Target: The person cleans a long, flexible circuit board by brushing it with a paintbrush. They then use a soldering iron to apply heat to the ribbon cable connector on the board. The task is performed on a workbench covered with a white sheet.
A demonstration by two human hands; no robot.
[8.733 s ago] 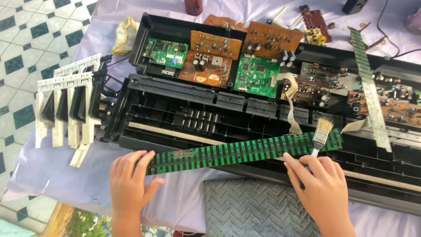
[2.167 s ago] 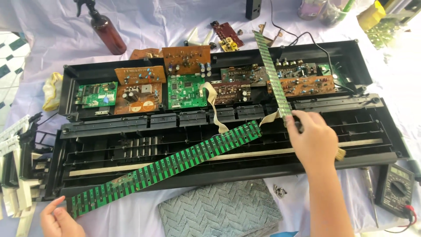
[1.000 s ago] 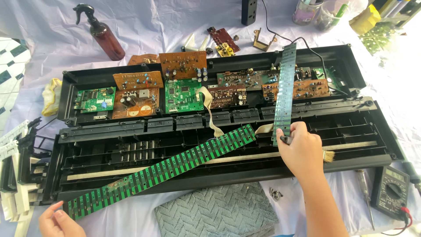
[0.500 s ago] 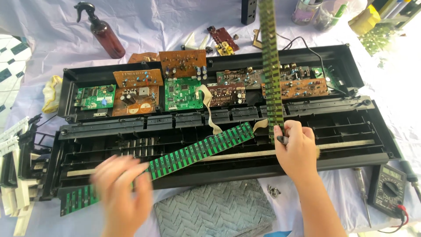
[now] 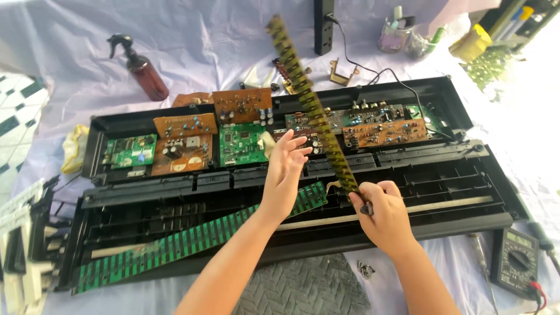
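My right hand (image 5: 382, 210) grips the lower end of a long narrow green circuit strip (image 5: 309, 99), which stands raised and leans up and to the left over the opened black keyboard case (image 5: 490, 169). My left hand (image 5: 286, 169) is open, fingers spread, just left of the raised strip's middle, close to it. A second long green strip (image 5: 192, 242) lies slanted across the case's front section, below my left forearm. Several brown and green circuit boards (image 5: 186, 143) sit in the case's rear section.
A brown spray bottle (image 5: 146, 73) stands at the back left. A multimeter (image 5: 516, 256) lies at the right, loose screws (image 5: 366, 268) and a grey textured mat (image 5: 303, 289) in front. White keys (image 5: 23, 233) lie at the left; jars and a power strip stand behind.
The right hand swung the second strip up from lying on the boards to nearly upright. The left hand left the lying strip's left end and rose beside the raised strip.
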